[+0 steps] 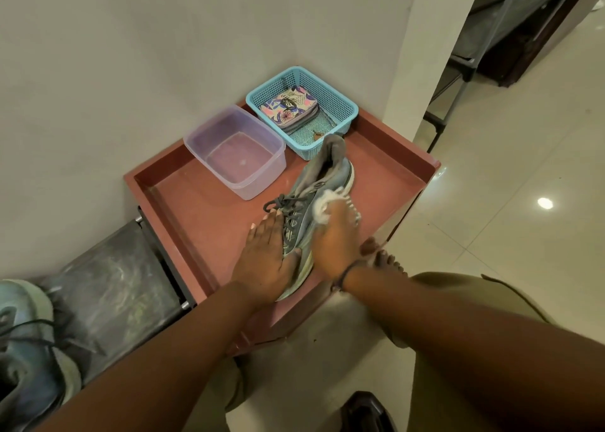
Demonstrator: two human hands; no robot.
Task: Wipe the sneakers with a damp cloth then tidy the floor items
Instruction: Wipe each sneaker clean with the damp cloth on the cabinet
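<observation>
At the near left edge, a second grey-blue sneaker (29, 350) is seen lying on a dark shelf (114, 287), well apart from the work. Further in, a reddish tray-like worktop (203, 209) with raised edges is set in the corner of the wall. On it a grey-blue sneaker (324, 176) lies with its toe toward the person and its heel away. The left hand (266, 261) is laid flat on the toe and laces, fingers straight, pressing the shoe down. The right hand (337, 235) is closed around a white cloth (322, 206), which is held against the shoe's side near the laces. Beyond the sneaker, a clear plastic tub (235, 152) stands on the worktop, touching a blue mesh basket (334, 104) at the far corner. A floral-patterned pouch (288, 106) lies inside the basket.
</observation>
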